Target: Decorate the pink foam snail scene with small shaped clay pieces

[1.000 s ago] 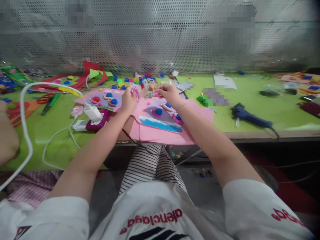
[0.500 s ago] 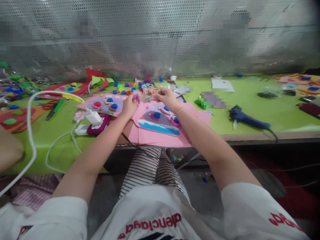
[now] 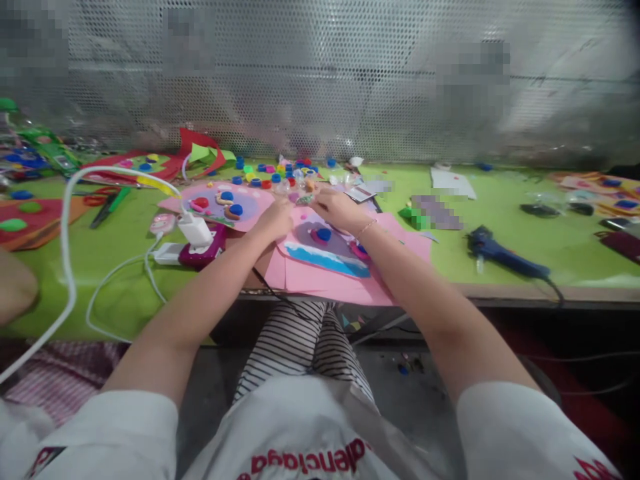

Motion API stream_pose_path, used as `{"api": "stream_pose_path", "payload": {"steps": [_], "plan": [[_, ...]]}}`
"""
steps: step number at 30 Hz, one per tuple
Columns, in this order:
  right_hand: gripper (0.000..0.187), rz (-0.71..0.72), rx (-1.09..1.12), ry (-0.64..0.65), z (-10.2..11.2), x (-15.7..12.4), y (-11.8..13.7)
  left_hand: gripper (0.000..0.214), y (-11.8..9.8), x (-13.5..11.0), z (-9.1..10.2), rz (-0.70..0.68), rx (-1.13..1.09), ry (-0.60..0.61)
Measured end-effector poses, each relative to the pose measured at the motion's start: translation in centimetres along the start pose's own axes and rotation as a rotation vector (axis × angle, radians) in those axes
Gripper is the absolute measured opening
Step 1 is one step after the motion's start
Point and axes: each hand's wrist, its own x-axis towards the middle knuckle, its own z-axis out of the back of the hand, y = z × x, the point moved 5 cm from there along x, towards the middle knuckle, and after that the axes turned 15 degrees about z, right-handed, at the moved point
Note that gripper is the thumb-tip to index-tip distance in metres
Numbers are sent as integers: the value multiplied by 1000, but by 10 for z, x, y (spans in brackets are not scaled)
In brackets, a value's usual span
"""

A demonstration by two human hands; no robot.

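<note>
My left hand [image 3: 277, 219] is closed, with a small lump of purple modelling clay [image 3: 293, 198] showing at its fingertips. Close beside it, my right hand [image 3: 337, 208] has its fingers pinched together over the top of a pink card picture. What that pinch holds is hidden. Beneath both hands lies the pink card picture [image 3: 325, 288], with a blue and white band and blue bottle caps [image 3: 324, 234] set in clay. To its left rests a rounded pink and lilac card [image 3: 207, 200] with more clay-and-cap figures.
Several coloured bottle caps [image 3: 256, 182] lie scattered behind the hands. A blue glue gun [image 3: 507, 257] is at the right. On the left are a purple power strip [image 3: 213, 250] with a white plug and cable, scissors [image 3: 111, 205], and another person's arm [image 3: 15, 287].
My left hand has moved right, toward my right hand, and the purple clay is now mostly covered. The whole view has shifted slightly.
</note>
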Motion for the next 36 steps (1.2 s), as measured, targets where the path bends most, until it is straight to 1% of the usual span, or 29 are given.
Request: {"api": "stream_pose_path", "payload": {"steps": [2, 4, 8, 11, 14, 16, 18, 21, 28, 36], "plan": [[30, 40, -57, 144, -6, 8, 3, 31, -5, -5, 1, 5, 65, 23], [28, 36, -59, 196, -12, 18, -1, 28, -11, -10, 4, 21, 120, 31], [18, 6, -14, 194, -26, 29, -20, 36, -19, -17, 10, 37, 190, 37], [14, -64, 49, 169, -32, 26, -34, 37, -19, -17, 11, 57, 216, 45], [15, -165, 164, 116, -33, 18, -39, 38, -16, -16, 9, 87, 227, 47], [18, -196, 199, 105, -33, 14, -38, 36, -14, -15, 8, 99, 231, 49], [18, -200, 180, 127, -34, 13, -35, 34, -13, -15, 7, 104, 234, 50], [14, -182, 135, 173, -38, 15, -31, 31, -12, -14, 6, 108, 239, 49], [19, -116, 101, 197, -46, 16, -32, 31, -12, -14, 6, 124, 266, 50], [18, -128, 105, 177, -44, 15, -26, 32, -13, -15, 8, 138, 279, 58]]}}
